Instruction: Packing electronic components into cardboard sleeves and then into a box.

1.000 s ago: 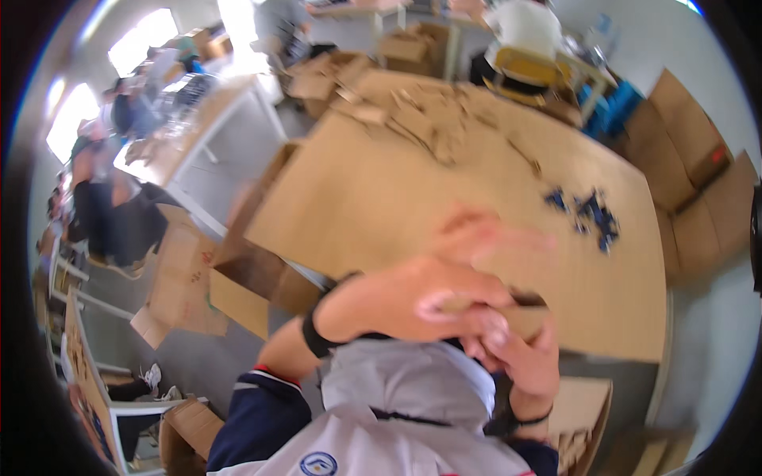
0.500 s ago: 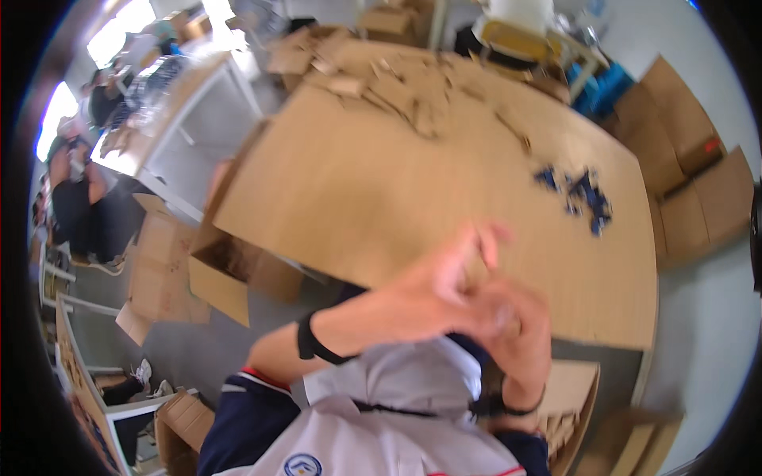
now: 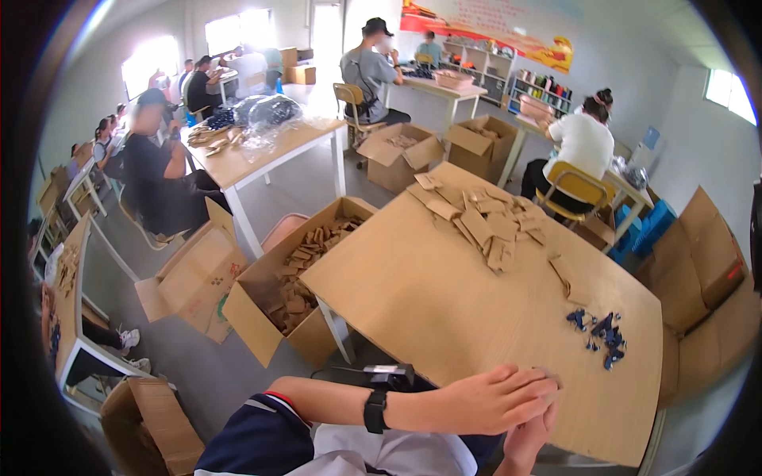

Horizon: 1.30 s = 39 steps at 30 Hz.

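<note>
My two hands are together over the near edge of the wooden table (image 3: 444,333). My left hand (image 3: 504,397), with a black band on its wrist, lies across the top with its fingers curled over the other hand. Below it, my right hand (image 3: 530,436) is partly hidden, its fingers closed against the left. A small greyish-brown patch shows at the left fingertips; what it is I cannot make out. Farther right on the tabletop lies a loose cluster of small dark-blue pieces (image 3: 609,337). Flat brown cardboard pieces (image 3: 496,226) are heaped toward the far side.
An open carton (image 3: 258,297) full of small brown pieces stands left of the table. More cartons (image 3: 401,155) stand beyond its far end. Large cardboard sheets (image 3: 706,317) lean at the right. Several people sit at other tables; one table (image 3: 274,147) holds plastic-wrapped bundles.
The view has tilted up, showing more of the room. My hands, blurred and raised with some left fingers apart, are now pressed together and sit lower and farther right in the picture.
</note>
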Available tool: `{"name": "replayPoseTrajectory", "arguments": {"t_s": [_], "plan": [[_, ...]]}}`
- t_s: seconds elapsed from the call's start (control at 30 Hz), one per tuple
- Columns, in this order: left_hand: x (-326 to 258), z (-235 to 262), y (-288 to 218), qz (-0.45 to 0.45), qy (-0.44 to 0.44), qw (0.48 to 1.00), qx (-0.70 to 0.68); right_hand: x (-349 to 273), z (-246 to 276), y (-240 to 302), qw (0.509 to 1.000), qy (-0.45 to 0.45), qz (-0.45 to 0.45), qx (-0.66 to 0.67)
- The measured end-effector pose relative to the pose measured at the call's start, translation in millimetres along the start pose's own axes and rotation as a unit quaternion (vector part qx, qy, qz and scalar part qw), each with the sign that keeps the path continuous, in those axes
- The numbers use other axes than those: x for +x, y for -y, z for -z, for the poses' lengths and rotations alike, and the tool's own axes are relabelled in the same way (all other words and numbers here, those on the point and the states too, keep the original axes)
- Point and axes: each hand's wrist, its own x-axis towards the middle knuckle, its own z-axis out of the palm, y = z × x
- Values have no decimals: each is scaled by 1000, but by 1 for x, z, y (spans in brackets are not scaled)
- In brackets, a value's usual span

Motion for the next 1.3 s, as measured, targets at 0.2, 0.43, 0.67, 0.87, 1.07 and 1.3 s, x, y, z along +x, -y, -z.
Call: {"name": "replayPoseTrajectory", "arguments": {"t_s": [0.2,0.43,0.67,0.87,1.07,1.3], "plan": [[-2,-10,-2,-14,-33,999,-27,1,4,-1,999,-27,36,16],[1,23,31,75,203,876,-431,0,6,64,984,64,-53,-157],[11,18,34,146,117,926,-328,-3,0,43,912,8,185,-365],[20,32,35,281,150,902,-290,14,-11,57,708,90,452,-536],[20,31,12,350,36,833,-427,8,32,34,730,144,364,-560],[-8,-16,5,360,-151,872,-294,4,4,5,923,-65,181,-334]]}}
